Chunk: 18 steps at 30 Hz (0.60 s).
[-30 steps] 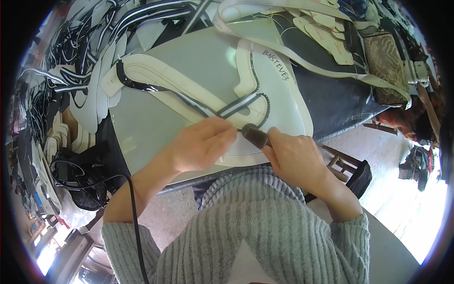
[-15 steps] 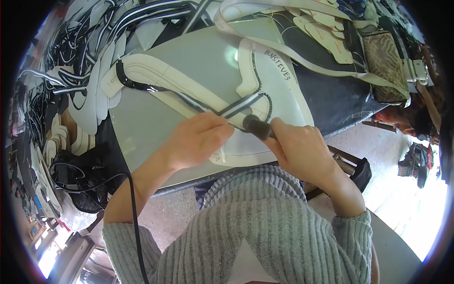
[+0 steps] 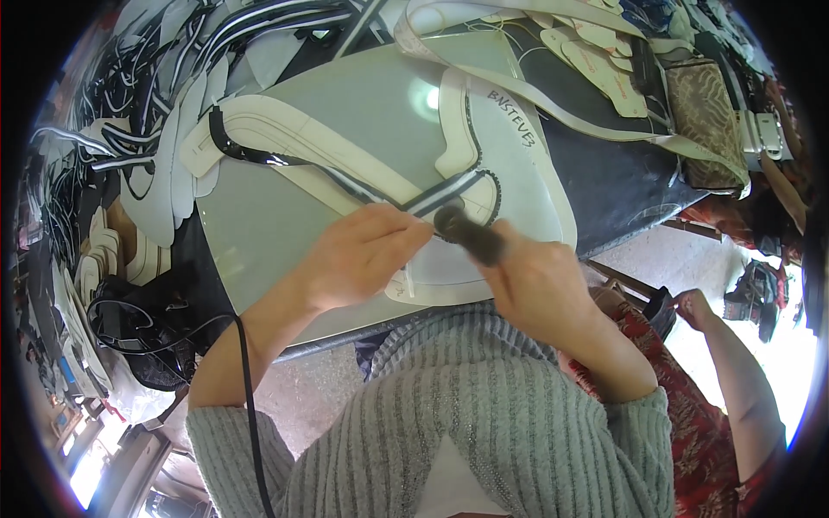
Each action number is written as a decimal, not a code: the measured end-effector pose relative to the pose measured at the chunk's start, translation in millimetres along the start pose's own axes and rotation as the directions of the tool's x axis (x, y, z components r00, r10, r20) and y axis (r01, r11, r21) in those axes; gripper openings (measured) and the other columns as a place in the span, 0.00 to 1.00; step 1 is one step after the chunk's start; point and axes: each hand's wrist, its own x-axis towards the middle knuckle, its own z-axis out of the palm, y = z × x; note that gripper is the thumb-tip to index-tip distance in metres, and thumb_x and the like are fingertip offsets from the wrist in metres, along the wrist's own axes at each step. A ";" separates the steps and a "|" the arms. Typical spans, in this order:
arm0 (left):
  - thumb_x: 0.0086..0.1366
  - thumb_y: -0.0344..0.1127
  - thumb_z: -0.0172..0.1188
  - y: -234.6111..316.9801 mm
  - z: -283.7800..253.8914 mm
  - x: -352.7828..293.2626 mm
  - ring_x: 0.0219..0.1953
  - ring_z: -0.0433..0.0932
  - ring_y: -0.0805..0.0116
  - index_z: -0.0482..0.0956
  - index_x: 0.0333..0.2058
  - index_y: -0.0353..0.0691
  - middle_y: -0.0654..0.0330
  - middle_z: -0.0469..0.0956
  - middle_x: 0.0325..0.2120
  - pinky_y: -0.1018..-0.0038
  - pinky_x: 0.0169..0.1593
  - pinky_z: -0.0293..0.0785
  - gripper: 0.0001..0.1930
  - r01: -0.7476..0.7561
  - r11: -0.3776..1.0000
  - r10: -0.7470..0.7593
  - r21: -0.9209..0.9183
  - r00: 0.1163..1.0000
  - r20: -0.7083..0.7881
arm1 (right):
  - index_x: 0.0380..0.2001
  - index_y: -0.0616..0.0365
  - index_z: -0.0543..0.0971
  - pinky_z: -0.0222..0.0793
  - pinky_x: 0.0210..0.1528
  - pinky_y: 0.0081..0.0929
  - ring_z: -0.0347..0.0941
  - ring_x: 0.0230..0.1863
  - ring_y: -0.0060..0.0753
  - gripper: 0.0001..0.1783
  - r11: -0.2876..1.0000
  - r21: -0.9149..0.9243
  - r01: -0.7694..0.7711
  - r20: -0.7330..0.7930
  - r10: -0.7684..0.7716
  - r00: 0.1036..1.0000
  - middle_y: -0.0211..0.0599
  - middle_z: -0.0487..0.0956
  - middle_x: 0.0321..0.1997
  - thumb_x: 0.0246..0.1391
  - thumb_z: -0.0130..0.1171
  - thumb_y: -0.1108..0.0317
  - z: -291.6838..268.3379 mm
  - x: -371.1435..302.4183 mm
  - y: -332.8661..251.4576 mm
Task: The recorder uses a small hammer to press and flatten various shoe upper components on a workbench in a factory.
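Observation:
My left hand (image 3: 363, 259) is closed in a pinch at the edge of a black-and-white striped strip (image 3: 345, 181). The strip runs from a curved cream piece (image 3: 298, 129) on the left, and a second length slants up to the right where they meet. A white curved template (image 3: 518, 198) with black toothed edging and handwriting lies beneath. In my right hand (image 3: 540, 281) is a hammer with a dark, rounded head (image 3: 466, 233), blurred, just beside my left fingertips. Whether the head touches the strip I cannot tell.
A smooth grey-green board (image 3: 259, 250) covers the dark table. Heaps of striped strips (image 3: 250, 34) and cut pieces (image 3: 177, 173) lie left. A pale strap (image 3: 561, 104) curls across the back toward a patterned pouch (image 3: 704, 121). At right stands another person in red patterned cloth (image 3: 699, 432).
The hammer and my right hand have shifted slightly left, the head nearer my left fingertips. My left hand stays almost in place. Another person has come into view at the lower right.

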 end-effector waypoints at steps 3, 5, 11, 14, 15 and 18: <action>0.53 0.28 0.60 -1.1 0.8 0.3 0.40 0.80 0.57 0.78 0.44 0.34 0.57 0.80 0.37 0.66 0.43 0.78 0.17 -0.015 1.000 0.015 -0.004 1.000 -0.001 | 0.29 0.60 0.68 0.68 0.21 0.43 0.74 0.18 0.51 0.17 0.998 -0.069 -0.002 0.133 0.011 0.991 0.43 0.74 0.16 0.64 0.53 0.57 5.9 -1.7 0.0; 0.54 0.28 0.60 2.1 -3.3 -4.4 0.39 0.80 0.56 0.78 0.44 0.35 0.56 0.80 0.37 0.66 0.43 0.78 0.17 -0.004 1.000 0.003 -0.002 1.000 -0.007 | 0.27 0.61 0.68 0.68 0.21 0.44 0.74 0.18 0.51 0.18 0.996 -0.083 0.012 0.175 0.002 0.985 0.44 0.74 0.16 0.64 0.53 0.57 -3.5 1.1 -6.8; 0.51 0.19 0.67 2.6 -5.9 7.4 0.36 0.80 0.56 0.76 0.41 0.36 0.56 0.80 0.34 0.65 0.41 0.79 0.17 0.105 0.990 -0.111 -0.091 0.992 -0.065 | 0.28 0.61 0.68 0.67 0.21 0.45 0.74 0.18 0.52 0.18 0.997 -0.080 0.017 0.136 -0.006 0.991 0.45 0.74 0.15 0.64 0.53 0.57 12.8 -1.6 2.4; 0.49 0.20 0.67 -0.2 -11.0 8.3 0.37 0.81 0.55 0.77 0.41 0.36 0.56 0.80 0.34 0.65 0.42 0.79 0.18 0.084 0.996 -0.083 -0.036 0.996 0.013 | 0.28 0.62 0.68 0.68 0.22 0.45 0.75 0.19 0.53 0.18 0.998 -0.063 0.008 0.164 0.002 0.986 0.45 0.74 0.15 0.63 0.54 0.57 10.8 -0.1 3.3; 0.48 0.20 0.67 1.0 -14.7 8.9 0.37 0.81 0.55 0.78 0.41 0.36 0.55 0.80 0.35 0.64 0.42 0.80 0.18 0.053 0.999 -0.053 0.007 0.998 0.035 | 0.28 0.62 0.68 0.68 0.22 0.45 0.75 0.19 0.53 0.18 0.998 -0.063 0.012 0.166 -0.002 0.986 0.45 0.74 0.15 0.63 0.54 0.57 9.4 0.4 3.5; 0.46 0.21 0.67 2.8 -19.1 7.7 0.39 0.81 0.54 0.78 0.41 0.35 0.54 0.80 0.36 0.64 0.43 0.80 0.19 -0.002 0.998 -0.002 0.062 0.998 0.067 | 0.29 0.62 0.69 0.68 0.23 0.45 0.75 0.19 0.53 0.18 1.000 -0.010 -0.002 0.152 0.003 0.988 0.45 0.74 0.15 0.63 0.54 0.57 2.9 2.3 3.6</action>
